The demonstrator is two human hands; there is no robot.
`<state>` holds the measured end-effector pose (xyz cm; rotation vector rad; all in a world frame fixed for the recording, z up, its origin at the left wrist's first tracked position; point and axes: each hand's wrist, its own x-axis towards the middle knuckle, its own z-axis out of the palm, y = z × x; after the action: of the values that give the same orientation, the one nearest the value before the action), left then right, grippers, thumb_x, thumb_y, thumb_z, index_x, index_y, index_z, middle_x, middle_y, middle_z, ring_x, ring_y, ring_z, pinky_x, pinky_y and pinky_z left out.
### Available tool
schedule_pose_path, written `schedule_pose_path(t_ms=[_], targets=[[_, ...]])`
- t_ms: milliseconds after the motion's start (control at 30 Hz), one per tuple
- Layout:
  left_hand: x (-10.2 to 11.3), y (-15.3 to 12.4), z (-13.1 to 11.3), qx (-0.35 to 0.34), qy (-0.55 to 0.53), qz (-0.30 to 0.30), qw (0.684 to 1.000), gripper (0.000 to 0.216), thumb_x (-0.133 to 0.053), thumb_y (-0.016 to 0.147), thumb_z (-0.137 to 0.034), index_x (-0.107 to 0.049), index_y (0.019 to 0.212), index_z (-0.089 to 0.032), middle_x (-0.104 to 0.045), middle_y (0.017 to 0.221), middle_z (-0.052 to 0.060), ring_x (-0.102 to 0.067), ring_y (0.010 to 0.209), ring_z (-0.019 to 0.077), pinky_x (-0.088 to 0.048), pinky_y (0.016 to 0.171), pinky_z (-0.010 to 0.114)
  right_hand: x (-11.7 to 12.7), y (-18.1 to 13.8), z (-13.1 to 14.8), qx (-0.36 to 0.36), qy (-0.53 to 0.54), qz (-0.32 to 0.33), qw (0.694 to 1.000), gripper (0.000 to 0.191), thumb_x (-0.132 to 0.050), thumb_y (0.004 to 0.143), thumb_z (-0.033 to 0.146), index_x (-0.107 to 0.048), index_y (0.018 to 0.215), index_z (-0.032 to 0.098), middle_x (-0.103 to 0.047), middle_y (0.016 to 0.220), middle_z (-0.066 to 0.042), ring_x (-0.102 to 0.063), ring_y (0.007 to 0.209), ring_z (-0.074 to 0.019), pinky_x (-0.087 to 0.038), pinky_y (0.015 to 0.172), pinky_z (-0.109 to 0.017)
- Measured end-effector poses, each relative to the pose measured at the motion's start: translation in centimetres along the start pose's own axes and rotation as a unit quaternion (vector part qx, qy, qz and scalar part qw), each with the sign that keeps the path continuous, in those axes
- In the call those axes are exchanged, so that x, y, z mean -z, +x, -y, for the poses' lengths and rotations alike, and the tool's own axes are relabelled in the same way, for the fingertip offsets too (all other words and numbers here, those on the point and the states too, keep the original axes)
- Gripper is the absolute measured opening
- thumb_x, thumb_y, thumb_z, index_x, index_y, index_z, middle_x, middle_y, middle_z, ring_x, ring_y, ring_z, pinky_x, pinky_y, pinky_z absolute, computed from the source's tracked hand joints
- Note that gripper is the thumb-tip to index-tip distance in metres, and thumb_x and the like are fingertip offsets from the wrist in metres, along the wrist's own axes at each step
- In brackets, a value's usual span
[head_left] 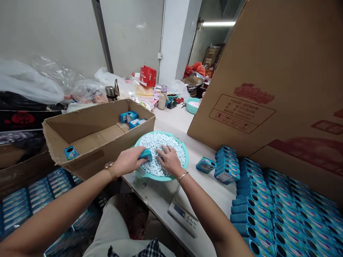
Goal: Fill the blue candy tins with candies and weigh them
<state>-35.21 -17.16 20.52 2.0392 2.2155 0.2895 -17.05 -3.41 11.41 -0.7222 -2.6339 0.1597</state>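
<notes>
A round turquoise basin on the table is full of small white pellets. My left hand grips a small blue box at the basin's left side, its end low against the pellets. The fingers of my right hand are spread and rest on the pellets, their tips partly sunk in; I see nothing held there. To the right of the basin a single blue box lies beside a short row of similar boxes.
An open cardboard box with a few blue boxes stands to the left. Many stacked blue boxes fill the right side before a tall carton. A digital scale lies near the front edge. Bottles stand behind.
</notes>
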Motion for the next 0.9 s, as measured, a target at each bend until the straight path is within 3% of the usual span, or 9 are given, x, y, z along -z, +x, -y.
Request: schedule_pose_path(t_ms=[133,267,400,500,600,733,900], targets=[[-0.2,3.0,-1.6,-0.008,0.06,0.054,0.997,0.026,-0.055,0.088,-0.033,-0.056,0.11,-0.019,-0.067,0.115,0.013,-0.063,0.107,0.0323,-0.046,0.081,0.036,-1.0,1.0,-1.0,-0.016,0.045,-0.049,0.998,0.042,-0.04,0.099,0.042,-0.056,0.134,0.026,-0.052,0.141,-0.014,-0.042,0.132,-0.0308,-0.032,0.109,-0.052],[-0.7,4.8,-1.8,-0.005,0.056,0.061,0.997,0.027,-0.055,0.088,-0.036,-0.057,0.109,-0.019,-0.068,0.112,0.014,-0.065,0.102,0.0314,-0.046,0.079,0.035,-1.7,2.3,-2.2,-0.083,0.095,-0.088,0.988,0.045,-0.048,0.095,0.043,-0.055,0.136,0.023,-0.054,0.138,-0.015,-0.044,0.129,-0.0315,-0.031,0.108,-0.052],[-1.7,5.9,-2.3,0.009,0.049,0.048,0.998,0.029,-0.055,0.087,-0.039,-0.056,0.108,-0.018,-0.069,0.107,0.015,-0.066,0.098,0.0316,-0.045,0.078,0.035,-1.8,3.9,-3.2,-0.148,0.192,-0.115,0.963,0.04,-0.043,0.096,0.04,-0.063,0.125,0.02,-0.064,0.121,-0.013,-0.053,0.116,-0.0258,-0.036,0.103,-0.042],[-2.7,6.8,-3.0,0.023,0.043,0.028,0.998,0.029,-0.055,0.087,-0.039,-0.056,0.106,-0.017,-0.07,0.104,0.016,-0.066,0.098,0.0332,-0.044,0.078,0.036,-1.7,4.8,-3.6,-0.181,0.282,-0.139,0.932,0.04,-0.04,0.095,0.044,-0.073,0.096,0.02,-0.07,0.096,-0.007,-0.058,0.097,-0.0221,-0.041,0.092,-0.034],[-3.5,7.6,-3.5,0.034,0.027,0.008,0.999,0.03,-0.056,0.086,-0.04,-0.056,0.105,-0.017,-0.07,0.101,0.016,-0.067,0.096,0.0329,-0.044,0.077,0.036,-1.8,5.4,-3.7,-0.225,0.401,-0.154,0.875,0.042,-0.048,0.088,0.051,-0.068,0.07,0.019,-0.064,0.072,-0.001,-0.056,0.078,-0.0194,-0.042,0.076,-0.029],[-3.9,7.7,-3.6,0.046,-0.006,-0.023,0.999,0.03,-0.055,0.086,-0.042,-0.057,0.105,-0.018,-0.071,0.102,0.014,-0.067,0.094,0.0315,-0.043,0.075,0.034,-1.9,5.9,-3.7,-0.243,0.511,-0.177,0.805,0.035,-0.06,0.078,0.051,-0.066,0.069,0.018,-0.063,0.071,0.0,-0.054,0.073,-0.0169,-0.041,0.071,-0.027],[-3.9,7.0,-3.0,0.06,-0.058,-0.055,0.995,0.033,-0.053,0.088,-0.044,-0.058,0.109,-0.019,-0.071,0.1,0.011,-0.066,0.094,0.0293,-0.043,0.074,0.033,-1.2,6.9,-3.8,-0.264,0.542,-0.18,0.777,0.041,-0.058,0.077,0.057,-0.066,0.073,0.017,-0.067,0.075,-0.004,-0.058,0.074,-0.0181,-0.044,0.073,-0.03]])
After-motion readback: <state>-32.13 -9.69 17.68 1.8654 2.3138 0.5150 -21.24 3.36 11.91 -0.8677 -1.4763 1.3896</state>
